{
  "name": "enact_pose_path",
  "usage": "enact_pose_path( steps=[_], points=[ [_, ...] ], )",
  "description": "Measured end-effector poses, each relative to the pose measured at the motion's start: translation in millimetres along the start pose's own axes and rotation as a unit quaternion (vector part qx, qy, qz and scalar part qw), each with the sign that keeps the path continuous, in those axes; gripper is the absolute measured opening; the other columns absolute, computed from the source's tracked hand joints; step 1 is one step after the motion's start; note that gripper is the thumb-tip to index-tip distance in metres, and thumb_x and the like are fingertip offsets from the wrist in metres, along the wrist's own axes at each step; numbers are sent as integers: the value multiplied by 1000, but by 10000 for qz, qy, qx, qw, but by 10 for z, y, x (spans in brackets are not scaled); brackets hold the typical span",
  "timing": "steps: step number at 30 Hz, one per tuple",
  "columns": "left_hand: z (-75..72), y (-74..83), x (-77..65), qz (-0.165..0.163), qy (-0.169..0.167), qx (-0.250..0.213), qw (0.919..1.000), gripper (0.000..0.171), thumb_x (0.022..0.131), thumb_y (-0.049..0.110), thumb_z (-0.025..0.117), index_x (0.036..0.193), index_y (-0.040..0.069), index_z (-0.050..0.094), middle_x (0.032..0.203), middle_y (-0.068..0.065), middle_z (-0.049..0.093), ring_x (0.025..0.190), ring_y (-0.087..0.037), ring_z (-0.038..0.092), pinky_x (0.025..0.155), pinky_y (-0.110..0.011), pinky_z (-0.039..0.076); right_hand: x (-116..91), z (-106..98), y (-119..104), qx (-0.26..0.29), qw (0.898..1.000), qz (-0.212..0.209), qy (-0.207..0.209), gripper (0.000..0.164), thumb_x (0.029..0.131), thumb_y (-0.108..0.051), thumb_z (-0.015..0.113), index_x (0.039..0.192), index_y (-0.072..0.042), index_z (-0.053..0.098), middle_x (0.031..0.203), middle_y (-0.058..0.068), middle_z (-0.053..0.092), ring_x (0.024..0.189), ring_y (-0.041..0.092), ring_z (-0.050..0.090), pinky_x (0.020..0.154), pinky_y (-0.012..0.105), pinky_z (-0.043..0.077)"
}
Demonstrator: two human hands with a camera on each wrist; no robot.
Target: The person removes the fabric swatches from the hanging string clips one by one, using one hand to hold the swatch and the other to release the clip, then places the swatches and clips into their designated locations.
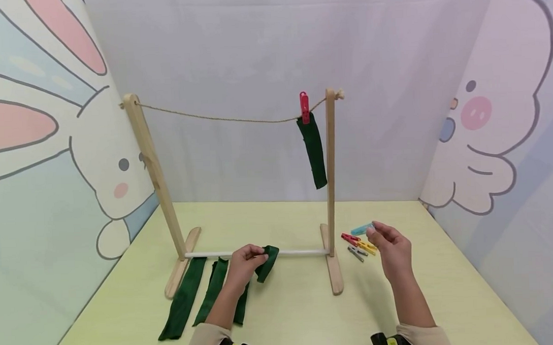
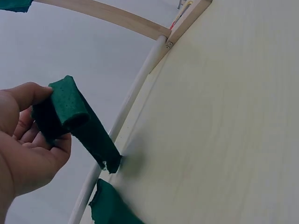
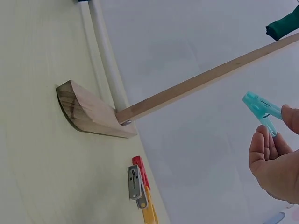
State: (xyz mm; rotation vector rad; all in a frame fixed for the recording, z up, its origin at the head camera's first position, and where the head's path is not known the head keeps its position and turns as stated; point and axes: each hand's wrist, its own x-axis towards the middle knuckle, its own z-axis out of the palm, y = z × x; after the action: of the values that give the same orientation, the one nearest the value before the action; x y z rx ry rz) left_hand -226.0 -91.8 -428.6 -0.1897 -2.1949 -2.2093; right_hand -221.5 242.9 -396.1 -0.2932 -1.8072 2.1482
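Note:
My left hand pinches a dark green fabric strip between thumb and fingers. In the left wrist view the strip is folded over at the top, its longer end hanging down near the white bar. A translucent light-blue clothespin is pinched by its handles in my right hand. That hand is raised at the right of the wooden rack. A red clothespin holds another green strip on the rope, close to the right post.
Three green strips lie at the left, one beside the rack's left foot, one next to it, one partly behind my left forearm. Red, yellow and grey clothespins lie right of the right foot.

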Motion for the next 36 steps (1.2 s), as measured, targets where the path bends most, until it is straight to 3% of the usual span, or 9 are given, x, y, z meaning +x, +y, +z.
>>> enact_pose_path(
  steps=[3,8,13,18,26,29,32,36],
  points=[
    [-38,-57,-37,-52,-210,140,9997,11,83,-1,65,90,-9,61,85,-8,61,79,-16,58,70,-28,48,14,-21,33,13,10000,58,-49,44,84,-18,71,117,5,55,88,-2,61,80,11,60,78,20,48],
    [-136,-308,-51,-190,-402,410,9982,15,82,1,68,91,-9,61,87,-6,63,81,-16,60,70,-28,49,16,-119,102,-1,9993,277,-253,32,85,-18,70,109,1,60,85,-1,62,78,10,61,81,25,49],
    [-193,-485,-72,-236,-653,935,9932,16,82,9,70,92,-3,63,86,-5,64,81,-17,60,69,-32,48,40,-239,157,-127,9964,400,-737,40,88,-17,67,117,8,53,93,2,61,84,10,62,86,30,47],
    [-214,-505,-142,-383,-913,1084,9892,18,81,9,71,92,-3,63,82,-3,62,78,-17,59,68,-32,48,68,-361,203,10,9926,468,-1116,38,90,-10,62,119,11,50,94,4,61,86,12,63,85,30,48],
    [-276,-457,-242,-639,-1081,1243,9843,20,78,5,70,93,-5,62,82,-4,61,75,-17,58,67,-34,49,153,-518,287,-96,9913,433,-1239,15,91,-5,59,106,-9,59,93,0,59,86,10,63,80,26,49],
    [-321,-453,-263,-838,-1137,1336,9809,22,78,3,68,96,-7,61,85,-6,61,75,-18,58,67,-37,49,198,-558,320,-280,9915,503,-1171,20,90,-6,61,110,-7,57,94,1,59,85,10,63,80,26,49],
    [-341,-454,-275,-991,-1211,1393,9778,25,79,2,67,100,-9,61,88,-7,62,78,-20,59,68,-38,49,230,-600,352,-614,9895,618,-1154,36,91,-8,60,123,5,49,95,0,60,85,8,62,83,27,48],
    [-289,-469,-267,-880,-1293,1415,9775,27,78,1,68,102,-10,61,86,-7,63,78,-21,60,67,-37,49,265,-659,405,-1013,9850,823,-1131,56,92,-10,58,133,18,31,98,3,59,86,7,61,84,27,48]
  ],
)
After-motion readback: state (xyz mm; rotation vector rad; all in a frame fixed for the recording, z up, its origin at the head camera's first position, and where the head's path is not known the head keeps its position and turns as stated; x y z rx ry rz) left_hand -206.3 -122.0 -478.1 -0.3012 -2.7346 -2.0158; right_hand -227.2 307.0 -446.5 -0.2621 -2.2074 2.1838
